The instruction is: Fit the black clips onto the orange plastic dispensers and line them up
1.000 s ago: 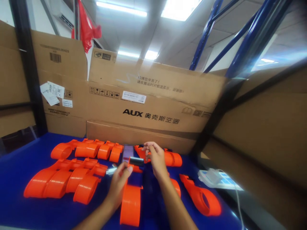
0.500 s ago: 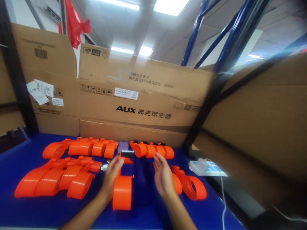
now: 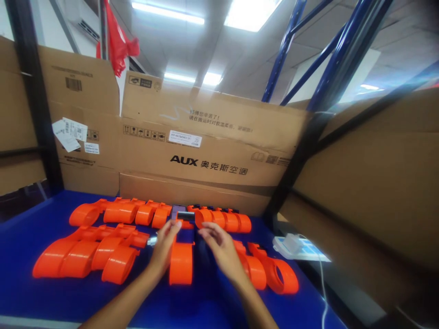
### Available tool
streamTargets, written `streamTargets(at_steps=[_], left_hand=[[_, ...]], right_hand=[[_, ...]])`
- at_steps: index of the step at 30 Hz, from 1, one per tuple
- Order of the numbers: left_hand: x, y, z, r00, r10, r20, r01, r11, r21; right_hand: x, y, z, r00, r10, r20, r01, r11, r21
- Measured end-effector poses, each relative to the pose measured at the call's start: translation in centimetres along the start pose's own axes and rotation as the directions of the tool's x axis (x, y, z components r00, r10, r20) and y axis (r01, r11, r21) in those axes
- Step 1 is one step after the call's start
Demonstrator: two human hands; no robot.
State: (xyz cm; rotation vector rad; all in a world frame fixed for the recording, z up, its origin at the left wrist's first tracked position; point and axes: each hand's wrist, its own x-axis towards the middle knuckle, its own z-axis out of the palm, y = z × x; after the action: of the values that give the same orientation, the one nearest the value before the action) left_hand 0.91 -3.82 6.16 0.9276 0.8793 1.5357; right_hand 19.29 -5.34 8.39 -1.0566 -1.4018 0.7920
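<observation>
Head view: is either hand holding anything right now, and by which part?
The left hand rests on the upper end of the orange tape dispenser; a firm hold cannot be told. The right hand is open and holds nothing.

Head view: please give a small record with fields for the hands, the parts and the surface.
left hand: on the orange part in the middle, fingers near a small silvery piece
right hand: open, holds nothing, above the blue table
orange parts at left: two rows
orange parts at right: overlapping
behind: cardboard boxes
</observation>
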Motion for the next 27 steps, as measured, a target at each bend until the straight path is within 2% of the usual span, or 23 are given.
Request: streamTargets(at_steps=[1, 3, 6, 9, 13, 18, 23, 27], left_hand=[[0.5, 0.1, 0.2, 1.000, 0.027, -0.004, -0.027, 1.000, 0.009], [1.4, 0.4, 0.7, 0.996, 0.088, 0.023, -0.088, 0.996, 0.017], [2.6, 0.5, 1.1, 0.983, 0.170, 0.067, -0.171, 0.985, 0.010], [3.4, 0.1, 1.0, 0.981, 0.177, 0.081, -0.176, 0.984, -0.018], [3.3, -0.2, 0.5, 0.985, 0.130, 0.112, -0.124, 0.991, -0.059], [2.6, 0.3, 0.3, 0.983, 0.143, 0.116, -0.140, 0.990, -0.029], [2.5, 0.4, 0.4, 0.974, 0.155, 0.165, -0.155, 0.988, -0.012], [2.7, 0.3, 0.4, 0.978, 0.146, 0.151, -0.138, 0.989, -0.059]], right_hand=[[0.4, -0.5, 0.5, 0.994, -0.030, 0.106, 0.039, 0.996, -0.083], [1.5, -1.2, 1.5, 0.982, -0.074, 0.176, 0.107, 0.977, -0.186], [3.2, -1.1, 2.4, 0.987, -0.125, 0.105, 0.144, 0.970, -0.197], [4.0, -0.3, 2.8, 0.983, -0.154, 0.097, 0.167, 0.975, -0.148], [3.5, 0.5, 3.1, 0.983, -0.156, 0.101, 0.167, 0.979, -0.114], [2.9, 0.9, 3.2, 0.978, -0.196, 0.069, 0.206, 0.962, -0.178], [2.5, 1.0, 3.2, 0.981, -0.179, 0.069, 0.190, 0.961, -0.203], [2.3, 0.8, 3.0, 0.976, -0.205, 0.068, 0.216, 0.943, -0.253]])
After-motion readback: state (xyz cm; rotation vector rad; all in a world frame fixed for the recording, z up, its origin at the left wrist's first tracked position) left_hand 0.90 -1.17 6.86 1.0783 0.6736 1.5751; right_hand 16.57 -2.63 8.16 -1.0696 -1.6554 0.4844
